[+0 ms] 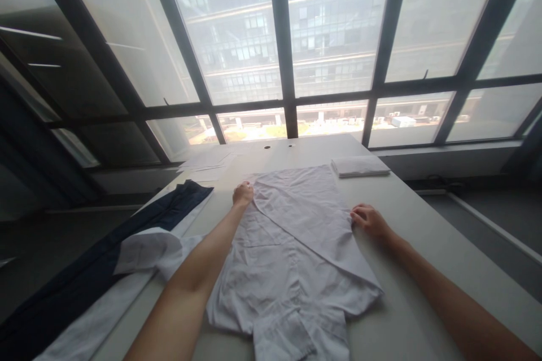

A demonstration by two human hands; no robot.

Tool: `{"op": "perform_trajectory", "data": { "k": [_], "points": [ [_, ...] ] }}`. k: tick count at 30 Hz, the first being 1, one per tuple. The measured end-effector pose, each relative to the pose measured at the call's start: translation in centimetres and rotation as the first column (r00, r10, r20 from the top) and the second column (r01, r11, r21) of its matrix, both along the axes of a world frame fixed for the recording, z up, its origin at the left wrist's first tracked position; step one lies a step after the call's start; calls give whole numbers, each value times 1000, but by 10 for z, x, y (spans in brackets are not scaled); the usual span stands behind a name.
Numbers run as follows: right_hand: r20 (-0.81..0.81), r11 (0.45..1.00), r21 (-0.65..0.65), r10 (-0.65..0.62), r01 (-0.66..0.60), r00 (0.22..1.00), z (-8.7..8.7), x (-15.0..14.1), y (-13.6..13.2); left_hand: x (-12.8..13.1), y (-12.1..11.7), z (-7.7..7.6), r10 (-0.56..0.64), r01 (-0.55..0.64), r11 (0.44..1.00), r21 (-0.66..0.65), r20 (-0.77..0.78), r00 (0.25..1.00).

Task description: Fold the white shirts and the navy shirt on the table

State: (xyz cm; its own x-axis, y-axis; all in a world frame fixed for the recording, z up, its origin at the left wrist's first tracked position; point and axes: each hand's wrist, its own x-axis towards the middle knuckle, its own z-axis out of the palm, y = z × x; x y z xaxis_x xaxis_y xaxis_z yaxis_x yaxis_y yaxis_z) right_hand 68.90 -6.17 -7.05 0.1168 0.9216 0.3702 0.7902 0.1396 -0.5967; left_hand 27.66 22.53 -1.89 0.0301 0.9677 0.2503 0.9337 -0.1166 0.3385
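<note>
A wrinkled white cloth shirt point(292, 242) lies on the smooth white surface point(313, 155), left hand point(243, 194) pinching its ten-o'clock edge, right hand's point(369, 220) curled fingers point(359, 212) touching its two-o'clock edge, their grip unclear.

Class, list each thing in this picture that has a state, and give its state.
Shirt, partly folded, creased
Dark garment, laid lengthwise
Cloth beside it, rumpled
Far-right cloth, folded flat
Papers, loose
Windows, apparently shut
Left hand, gripping shirt's edge
Right hand, curled at shirt's edge, grip unclear
</note>
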Motion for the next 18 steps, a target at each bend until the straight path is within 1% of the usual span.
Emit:
{"op": "perform_trajectory", "data": {
  "k": [3, 5, 10, 13, 16, 18],
  "points": [
    [-14, 1000, 9, -13, 13, 1000, 0, 0, 1, 0, 4, -3, 68, -68, 997, -31, -9, 998],
    [-22, 1000, 14, -17, 17, 1000, 1, -1, 1, 2, 7, -2, 95, -96, 994, -50, -16, 995],
    [-15, 999, 3, -34, 34, 999, 4, -3, 1, 6, 9, 10, 83, -84, 995, -59, -18, 996],
    [15, 999, -16, -39, 39, 999, 5, -4, 0, 6, -2, 22, 83, -84, 995, -49, -26, 996],
    [50, 998, -19, -54, 55, 997, 7, -6, -2, 12, -21, 37, 87, -88, 996, -21, -48, 995],
    [57, 997, -5, -73, 74, 996, 7, -7, -3, 25, -41, 47, 31, -29, 999, 28, -67, 997]
  ]
}}
